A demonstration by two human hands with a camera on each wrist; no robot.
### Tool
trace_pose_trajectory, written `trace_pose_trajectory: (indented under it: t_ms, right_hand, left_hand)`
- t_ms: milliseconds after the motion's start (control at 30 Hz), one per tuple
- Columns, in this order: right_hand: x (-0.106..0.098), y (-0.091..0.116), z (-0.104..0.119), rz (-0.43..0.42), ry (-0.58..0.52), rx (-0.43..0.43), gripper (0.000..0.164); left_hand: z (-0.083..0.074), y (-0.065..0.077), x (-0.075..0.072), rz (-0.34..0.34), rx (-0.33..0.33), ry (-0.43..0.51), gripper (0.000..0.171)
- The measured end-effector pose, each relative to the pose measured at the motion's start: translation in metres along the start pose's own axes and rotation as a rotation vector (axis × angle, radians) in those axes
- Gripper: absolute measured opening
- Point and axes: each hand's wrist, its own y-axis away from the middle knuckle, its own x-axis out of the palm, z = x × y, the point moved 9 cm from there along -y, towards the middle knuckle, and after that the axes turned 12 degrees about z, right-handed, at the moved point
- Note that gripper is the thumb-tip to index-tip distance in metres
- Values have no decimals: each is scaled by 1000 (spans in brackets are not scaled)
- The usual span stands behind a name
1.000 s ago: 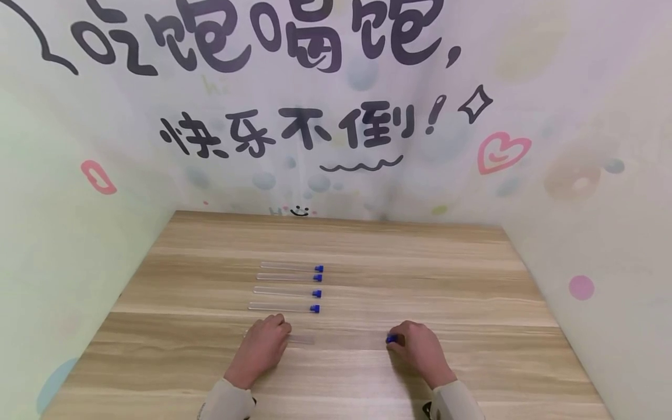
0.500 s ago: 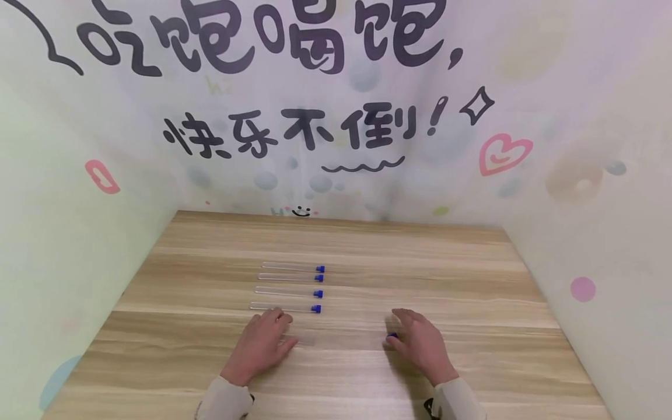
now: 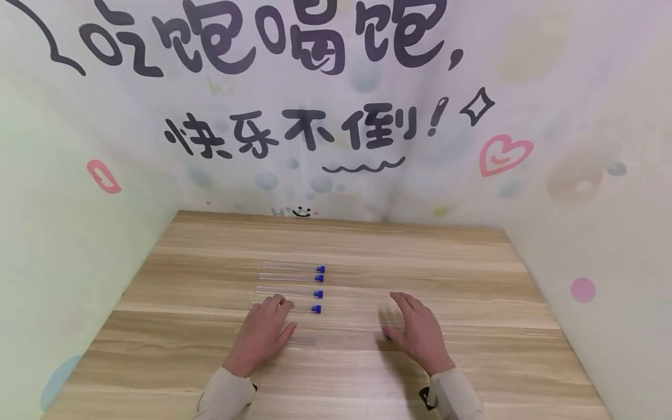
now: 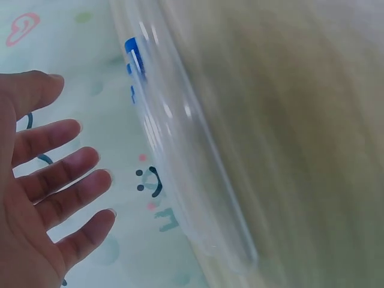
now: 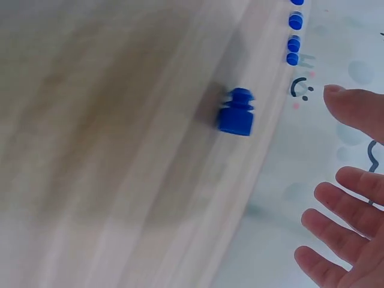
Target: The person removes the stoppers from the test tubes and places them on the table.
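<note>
My left hand (image 3: 259, 335) hovers with spread fingers over an uncapped clear test tube (image 3: 303, 340), whose open end shows to the right of the thumb. Fingers of that hand overlap the nearest capped tube (image 3: 301, 310) in the head view. Several clear tubes with blue caps (image 3: 318, 294) lie parallel beyond it. To the right, my right hand (image 3: 420, 335) is raised, fingers apart, holding nothing. Below it, a loose blue stepped cap (image 5: 237, 114) rests on the table in the right wrist view, mostly hidden behind the thumb in the head view.
The wood-grain table (image 3: 446, 262) meets a printed white backdrop (image 3: 420, 192) at its far edge. Pale side panels (image 3: 604, 233) stand at left and right. The blue caps (image 5: 293, 43) of the lined-up tubes show at the top of the right wrist view.
The right hand has let go of the blue cap and lifted away from it. The left hand has released the uncapped tube, spread its fingers and moved slightly forward.
</note>
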Motion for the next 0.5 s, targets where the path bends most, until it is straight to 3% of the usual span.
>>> trace_pose_trajectory:
  t_ms: [300,500]
  right_hand:
    - [-3,-16,13,8,1,-25,64]
    - [0,-20,19,19,-3,-44,62]
  left_hand:
    - [-2,-12,-11,-32,33,-36,27]
    - [-1,-16,-10,-44,44,-75,26]
